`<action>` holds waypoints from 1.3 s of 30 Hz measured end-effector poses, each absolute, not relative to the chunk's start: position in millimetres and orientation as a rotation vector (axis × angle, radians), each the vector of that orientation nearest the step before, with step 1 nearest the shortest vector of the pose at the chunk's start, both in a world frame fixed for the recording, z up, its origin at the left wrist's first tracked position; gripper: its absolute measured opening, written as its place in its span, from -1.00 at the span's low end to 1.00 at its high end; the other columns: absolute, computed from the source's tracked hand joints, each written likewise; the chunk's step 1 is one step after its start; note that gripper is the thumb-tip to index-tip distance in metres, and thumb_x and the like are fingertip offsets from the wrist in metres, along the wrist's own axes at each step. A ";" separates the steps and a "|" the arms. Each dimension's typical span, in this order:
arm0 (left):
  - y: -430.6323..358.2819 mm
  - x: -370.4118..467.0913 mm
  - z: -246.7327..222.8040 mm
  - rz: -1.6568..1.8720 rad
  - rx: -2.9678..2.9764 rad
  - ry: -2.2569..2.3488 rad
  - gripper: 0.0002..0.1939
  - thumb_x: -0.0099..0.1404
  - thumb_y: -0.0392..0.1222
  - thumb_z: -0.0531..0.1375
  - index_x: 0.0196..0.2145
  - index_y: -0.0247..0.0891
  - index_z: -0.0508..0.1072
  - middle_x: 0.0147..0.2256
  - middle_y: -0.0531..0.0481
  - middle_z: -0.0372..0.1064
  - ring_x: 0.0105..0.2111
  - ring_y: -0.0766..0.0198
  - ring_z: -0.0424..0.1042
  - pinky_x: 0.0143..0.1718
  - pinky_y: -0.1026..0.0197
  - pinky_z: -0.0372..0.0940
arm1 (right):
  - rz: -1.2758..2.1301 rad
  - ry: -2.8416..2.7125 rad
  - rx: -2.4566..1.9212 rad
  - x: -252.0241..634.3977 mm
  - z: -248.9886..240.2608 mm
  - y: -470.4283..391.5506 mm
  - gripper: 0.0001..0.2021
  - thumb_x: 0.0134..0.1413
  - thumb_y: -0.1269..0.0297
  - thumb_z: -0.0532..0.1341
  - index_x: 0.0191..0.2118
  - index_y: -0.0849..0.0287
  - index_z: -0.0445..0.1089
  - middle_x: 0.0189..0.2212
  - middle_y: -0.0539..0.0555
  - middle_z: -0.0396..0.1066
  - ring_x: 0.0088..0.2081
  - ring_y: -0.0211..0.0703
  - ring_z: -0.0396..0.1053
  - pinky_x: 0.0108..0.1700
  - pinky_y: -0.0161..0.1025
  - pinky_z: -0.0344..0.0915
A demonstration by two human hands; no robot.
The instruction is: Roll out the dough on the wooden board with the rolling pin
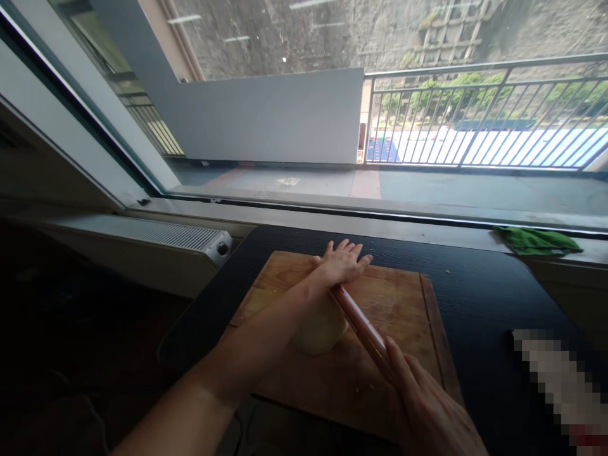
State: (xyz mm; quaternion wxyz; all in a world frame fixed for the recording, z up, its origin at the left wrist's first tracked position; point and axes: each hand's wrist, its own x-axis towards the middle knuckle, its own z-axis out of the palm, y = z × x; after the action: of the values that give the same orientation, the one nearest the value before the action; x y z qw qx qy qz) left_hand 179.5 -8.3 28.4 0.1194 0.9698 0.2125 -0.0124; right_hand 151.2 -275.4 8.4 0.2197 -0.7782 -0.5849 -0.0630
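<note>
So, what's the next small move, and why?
I'd probably roll the rolling pin slightly leftward over the dough: it lies along the dough's right side, the right hand grips its near end, and the left hand is palm-down, spread open, at its far end. The left forearm hides part of the dough.

Lit from ahead by daylight through the wide glass window (304,126). Burns out white behind the grey metal railing (485,118). Glints along the glossy reddish-brown cylindrical rolling pin (363,326). Sinks near-black at lower left. Stretches toward the edges; pixelates at lower right.
</note>
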 end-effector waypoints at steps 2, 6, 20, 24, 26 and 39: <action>-8.3 175.1 28.7 -0.031 2.844 0.633 -0.30 0.34 0.22 -0.30 0.23 -0.26 0.07 0.24 -0.06 -0.01 0.27 0.07 -0.21 0.21 -0.17 -0.33 | -0.140 -1.657 -2.140 150.1 7.6 -275.9 -0.32 0.11 0.43 -0.04 0.33 0.19 -0.32 -0.13 0.17 0.42 -0.28 -0.13 0.48 -0.39 -0.32 0.46; 2.7 114.3 28.0 -0.001 2.842 0.733 -0.34 0.35 0.19 -0.33 0.24 -0.21 0.06 0.24 -0.04 0.00 0.27 0.09 -0.20 0.21 -0.16 -0.32 | -0.038 -1.724 -2.090 140.1 24.7 -264.5 -0.38 0.14 0.41 -0.04 0.32 0.14 -0.18 -0.09 0.16 0.40 -0.25 -0.15 0.47 -0.33 -0.33 0.46; -8.2 166.0 26.3 0.071 2.818 0.701 -0.32 0.33 0.21 -0.30 0.22 -0.23 0.08 0.22 -0.07 0.04 0.26 0.07 -0.18 0.20 -0.21 -0.32 | -0.168 -1.718 -2.097 147.2 13.9 -273.0 -0.32 0.15 0.36 -0.03 0.33 0.17 -0.36 -0.13 0.20 0.43 -0.27 -0.10 0.48 -0.37 -0.29 0.47; 7.5 100.5 25.7 0.026 2.817 0.753 -0.33 0.34 0.21 -0.31 0.23 -0.21 0.07 0.24 -0.07 -0.01 0.27 0.07 -0.21 0.21 -0.15 -0.30 | -0.047 -1.769 -2.052 131.9 30.3 -256.3 -0.39 0.15 0.38 -0.05 0.32 0.10 -0.19 -0.16 0.14 0.44 -0.30 -0.14 0.48 -0.34 -0.32 0.46; 11.7 80.8 26.3 0.019 2.823 0.769 -0.34 0.35 0.19 -0.32 0.24 -0.21 0.06 0.26 -0.06 -0.06 0.27 0.08 -0.22 0.21 -0.12 -0.29 | -0.053 -1.788 -2.007 129.2 33.6 -253.2 -0.39 0.14 0.39 -0.06 0.31 0.10 -0.16 -0.19 0.13 0.46 -0.33 -0.16 0.48 -0.35 -0.32 0.45; -7.5 153.2 27.9 0.025 2.852 0.705 -0.37 0.34 0.17 -0.28 0.21 -0.18 0.11 0.22 -0.02 0.05 0.26 0.09 -0.17 0.21 -0.19 -0.33 | -0.208 -1.729 -2.132 133.4 21.7 -270.3 -0.42 0.12 0.39 -0.05 0.29 0.23 -0.11 -0.25 0.16 0.46 -0.38 -0.15 0.48 -0.43 -0.32 0.45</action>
State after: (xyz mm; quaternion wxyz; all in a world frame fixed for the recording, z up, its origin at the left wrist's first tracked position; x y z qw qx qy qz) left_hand 153.2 -7.5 27.9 0.1019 0.9657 0.2386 0.0086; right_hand 133.4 -270.3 21.7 0.1932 -0.7598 -0.6163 -0.0742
